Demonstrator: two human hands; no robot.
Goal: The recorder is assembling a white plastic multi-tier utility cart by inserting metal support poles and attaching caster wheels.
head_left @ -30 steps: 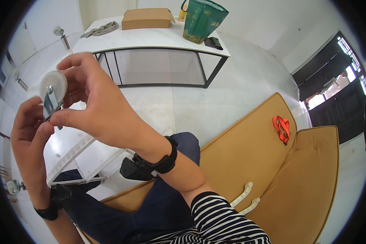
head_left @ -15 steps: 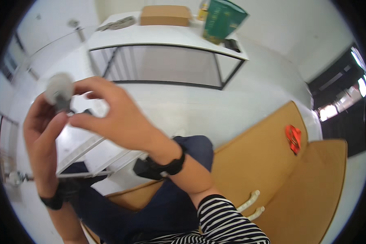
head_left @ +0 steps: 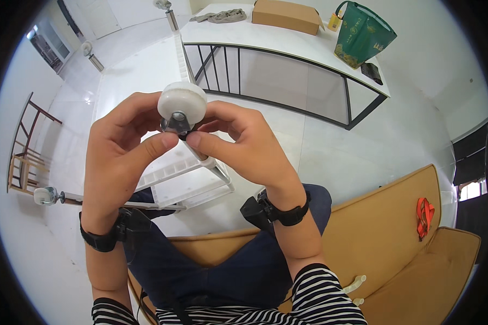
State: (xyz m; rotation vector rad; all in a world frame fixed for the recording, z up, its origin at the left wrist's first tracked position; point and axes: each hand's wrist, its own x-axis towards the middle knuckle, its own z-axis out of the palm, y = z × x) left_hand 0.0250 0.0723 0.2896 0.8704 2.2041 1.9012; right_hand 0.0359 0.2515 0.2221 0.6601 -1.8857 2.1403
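A white caster wheel [head_left: 182, 103] with a metal fork sits at the upper end of a metal pole on a white rack [head_left: 171, 172], which is tipped over in front of me. My left hand [head_left: 119, 143] curls round the caster from the left, its thumb pressed at the fork's base. From the other side my right hand [head_left: 244, 141] closes on the same base, thumb almost meeting the left one. The fingertips behind the wheel are hidden. Another caster [head_left: 45, 196] ends a pole of the rack at lower left.
Two more casters, one at upper left [head_left: 87, 49], stick out from the rack. Beyond it, a white table [head_left: 293, 46] bears a cardboard box [head_left: 284, 16], a grey cloth and a green bag [head_left: 363, 35]. A tan sofa [head_left: 358, 238] holds a red strap [head_left: 424, 216] and white curved pieces.
The view has turned left, so the hands and caster now appear nearer the middle. My right fingers and thumb have drawn in against the caster's base.
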